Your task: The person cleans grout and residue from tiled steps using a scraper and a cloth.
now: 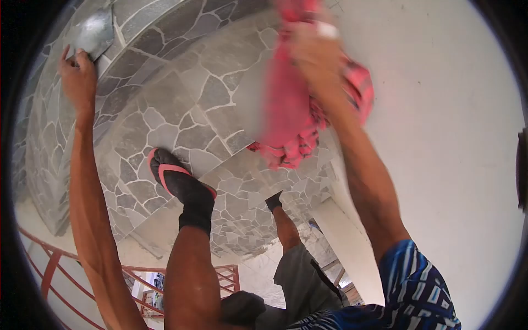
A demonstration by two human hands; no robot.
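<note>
At the upper left, my left hand (78, 77) has its fingertips at the lower edge of a shiny grey flat piece (94, 32) that lies on the stone-patterned step. My right hand (318, 52), blurred by motion, is closed round a bunched pink and black checked cloth (289, 104) near the white wall. Folds of the cloth hang below and beside the hand, over the patterned steps.
Curved steps with a grey stone pattern (165, 129) run across the view. A white wall (440, 121) rises on the right. My foot in a pink flip-flop (179, 176) stands on a step. At the lower left is a red metal railing (52, 269).
</note>
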